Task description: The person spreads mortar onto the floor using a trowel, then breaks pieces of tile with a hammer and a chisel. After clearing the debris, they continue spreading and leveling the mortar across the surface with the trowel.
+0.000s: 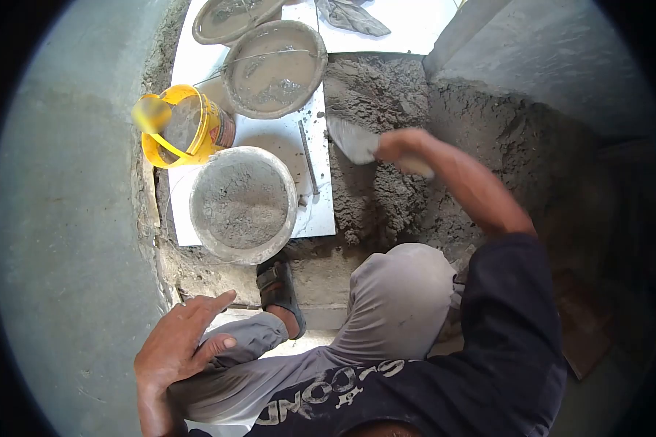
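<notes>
My right hand (399, 146) is closed round the handle of a trowel (354, 140), whose blade is slightly blurred. Under the blade lies rough wet mortar (386, 193), beside the edge of a white tile (319, 218). My left hand (186, 336) hangs over my left leg with its fingers stretched apart and nothing in it. Closest in front of that hand is a round pan (290, 211) with grey, crumbly mortar or cement inside.
A yellow bucket (210, 120) stands at the left. Beyond it are a pan of murky water (273, 69) and another similar pan (229, 20). A thin bar (307, 156) lies on the tile. A wall (532, 58) rises at the right.
</notes>
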A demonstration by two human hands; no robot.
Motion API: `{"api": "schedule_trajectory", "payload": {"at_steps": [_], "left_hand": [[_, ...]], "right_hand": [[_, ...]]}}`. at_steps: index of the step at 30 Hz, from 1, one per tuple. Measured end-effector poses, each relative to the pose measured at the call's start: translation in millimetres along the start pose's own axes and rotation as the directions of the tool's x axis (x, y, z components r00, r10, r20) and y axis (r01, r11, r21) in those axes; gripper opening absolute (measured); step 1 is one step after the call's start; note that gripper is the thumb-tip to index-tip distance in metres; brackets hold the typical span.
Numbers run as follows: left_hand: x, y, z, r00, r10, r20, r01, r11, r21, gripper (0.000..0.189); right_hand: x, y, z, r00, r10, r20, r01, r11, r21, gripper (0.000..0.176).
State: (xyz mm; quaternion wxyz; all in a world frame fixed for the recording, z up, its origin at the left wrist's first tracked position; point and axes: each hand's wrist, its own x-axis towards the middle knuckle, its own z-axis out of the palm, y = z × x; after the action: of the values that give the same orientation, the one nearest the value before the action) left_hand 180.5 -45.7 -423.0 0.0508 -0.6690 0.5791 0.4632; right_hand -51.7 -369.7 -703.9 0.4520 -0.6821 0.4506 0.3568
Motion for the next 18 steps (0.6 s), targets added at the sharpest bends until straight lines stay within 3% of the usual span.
{"api": "schedule_trajectory", "payload": {"at_steps": [1, 5, 7, 8, 9, 11, 15, 17, 18], "left_hand": [[0, 0, -1, 1.000, 0.000, 0.003, 0.000, 1.000, -0.014, 0.057], [0, -3, 1, 0.999, 0.027, 0.023, -0.028, 0.999, 0.026, 0.059], [0, -3, 2, 0.999, 0.035, 0.041, -0.036, 0.999, 0.038, 0.058], [0, -4, 2, 0.998, 0.041, 0.039, -0.043, 0.998, 0.046, 0.058], [0, -5, 4, 0.999, 0.045, 0.016, -0.046, 0.998, 0.042, 0.057], [-3, -5, 6, 0.999, 0.053, 0.009, -0.053, 0.998, 0.044, 0.057], [-1, -5, 6, 1.000, 0.005, 0.008, -0.005, 1.000, 0.020, 0.056], [-4, -6, 7, 1.000, 0.002, -0.019, -0.002, 1.000, -0.001, 0.056], [-4, -7, 8, 0.999, 0.017, -0.030, -0.017, 1.000, -0.002, 0.057]], "right_hand": [[-13, 1, 13, 0.997, -0.031, 0.066, 0.035, 0.998, -0.059, 0.041], [-17, 25, 56, 0.980, -0.192, 0.041, 0.196, 0.968, -0.153, 0.039], [-12, 38, 68, 0.941, -0.337, -0.023, 0.289, 0.838, -0.464, 0.032], [-16, 42, 67, 0.945, -0.280, -0.169, 0.172, 0.865, -0.472, 0.033], [-21, 41, 55, 0.944, -0.279, -0.179, 0.168, 0.867, -0.469, 0.033], [-34, 39, 24, 0.864, -0.318, -0.391, 0.108, 0.875, -0.472, 0.036], [-43, 26, -27, 0.901, -0.320, -0.292, 0.093, 0.801, -0.591, 0.040], [-49, 28, -42, 0.905, -0.250, -0.344, 0.076, 0.891, -0.448, 0.041], [-45, 40, -49, 0.856, -0.274, -0.438, 0.068, 0.900, -0.431, 0.041]]}}
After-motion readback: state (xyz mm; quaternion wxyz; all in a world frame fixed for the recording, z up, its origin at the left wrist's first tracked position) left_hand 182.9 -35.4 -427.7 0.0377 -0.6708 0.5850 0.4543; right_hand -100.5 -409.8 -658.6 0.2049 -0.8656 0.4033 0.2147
